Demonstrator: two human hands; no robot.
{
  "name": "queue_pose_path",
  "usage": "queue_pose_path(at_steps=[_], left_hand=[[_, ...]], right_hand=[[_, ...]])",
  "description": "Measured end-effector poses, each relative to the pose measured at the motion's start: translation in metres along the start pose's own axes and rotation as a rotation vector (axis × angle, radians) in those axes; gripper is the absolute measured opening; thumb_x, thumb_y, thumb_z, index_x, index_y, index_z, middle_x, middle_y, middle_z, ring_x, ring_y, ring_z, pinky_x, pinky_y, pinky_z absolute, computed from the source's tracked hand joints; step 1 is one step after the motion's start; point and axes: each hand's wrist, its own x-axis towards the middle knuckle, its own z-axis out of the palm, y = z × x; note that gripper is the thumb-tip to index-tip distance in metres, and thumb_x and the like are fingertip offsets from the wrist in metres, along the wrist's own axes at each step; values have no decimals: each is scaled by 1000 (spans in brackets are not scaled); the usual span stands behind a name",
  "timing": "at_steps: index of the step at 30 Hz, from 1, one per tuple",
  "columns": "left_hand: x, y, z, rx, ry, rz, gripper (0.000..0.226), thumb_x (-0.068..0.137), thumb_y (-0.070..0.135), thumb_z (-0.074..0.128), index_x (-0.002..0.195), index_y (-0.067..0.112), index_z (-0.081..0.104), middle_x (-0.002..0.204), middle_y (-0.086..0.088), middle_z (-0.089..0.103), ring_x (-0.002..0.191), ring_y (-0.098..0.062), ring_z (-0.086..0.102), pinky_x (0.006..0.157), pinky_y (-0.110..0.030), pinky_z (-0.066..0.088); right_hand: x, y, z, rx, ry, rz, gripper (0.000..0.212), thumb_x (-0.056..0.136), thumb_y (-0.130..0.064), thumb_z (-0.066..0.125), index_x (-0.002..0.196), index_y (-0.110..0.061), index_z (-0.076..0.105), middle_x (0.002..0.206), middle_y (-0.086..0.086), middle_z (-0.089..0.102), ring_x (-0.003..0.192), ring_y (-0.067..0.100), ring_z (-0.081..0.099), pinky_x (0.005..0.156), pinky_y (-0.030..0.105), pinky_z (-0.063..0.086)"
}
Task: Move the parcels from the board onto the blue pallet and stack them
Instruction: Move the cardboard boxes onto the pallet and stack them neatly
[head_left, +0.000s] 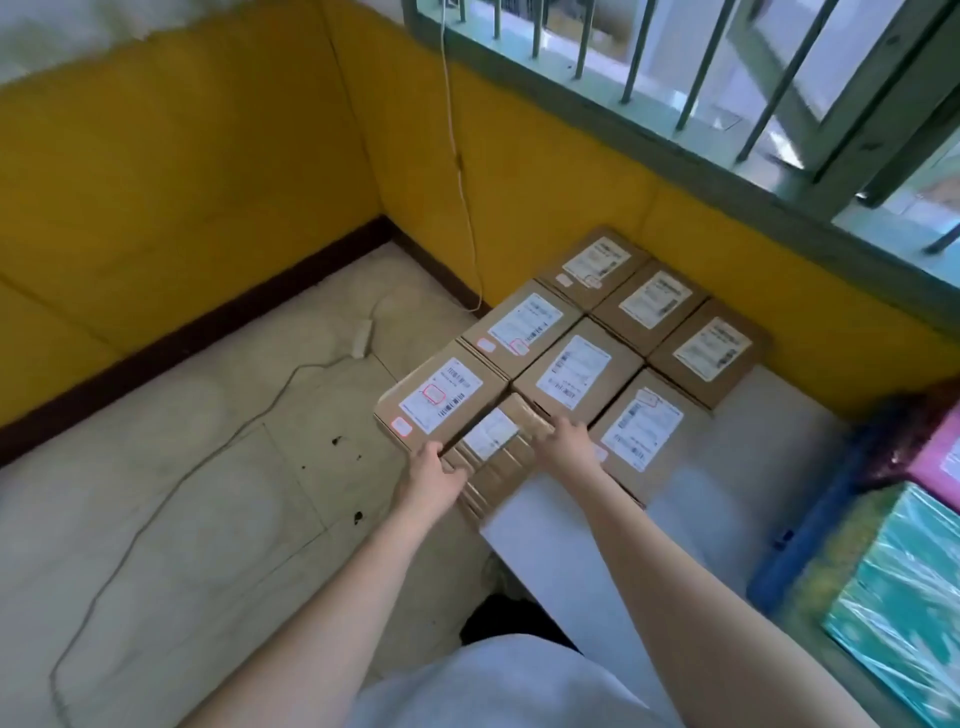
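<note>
While both bare arms are stretching forward and down from the bottom of the view, the left hand (434, 475) is curling its fingers over the near left corner of a small taped parcel (496, 452), and the right hand (563, 441) is gripping its far right edge, fingers wrapped over the top. Between the two hands the parcel is sitting tilted and blurred, brown cardboard with clear tape strips and a white label on top. It is lying at the near left corner of the white board (582, 545), touching the neighbouring cartons. Behind it, seven labelled parcels (574, 374) are packed edge to edge in rows, running back to the yellow wall (545, 171) under the barred window (675, 62). Off to the right, the blue pallet (800, 530) is showing its edge, with a green wrapped package (904, 597) and a pink one (940, 462) resting on it. On the left, a white cable (457, 156) is hanging down the wall and trailing over the tiled floor (182, 467).
</note>
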Motion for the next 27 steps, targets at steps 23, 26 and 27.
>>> queue_pose_path(at_steps=[23,26,27], left_hand=[[-22,66,-29,-207,-530,121,87,74,53,75,145,35,28,122,-5,59,95,-19,64,55,-23,52],[-59,88,-14,-133,-715,259,96,66,55,81,145,40,29,109,-2,70,86,-19,71,62,-28,58],[-73,94,-5,-136,-779,300,83,60,56,83,132,40,45,101,-1,74,81,-19,73,68,-32,58]], right_hand=[[-84,32,-84,481,530,-62,34,100,-47,38,110,-21,57,113,6,53,105,16,53,88,34,48],[-154,63,-104,479,738,-77,29,102,-41,38,109,-21,57,113,7,54,92,-4,47,77,5,35],[-179,75,-109,471,811,-66,27,102,-40,39,109,-21,57,113,6,54,93,-7,45,77,3,32]])
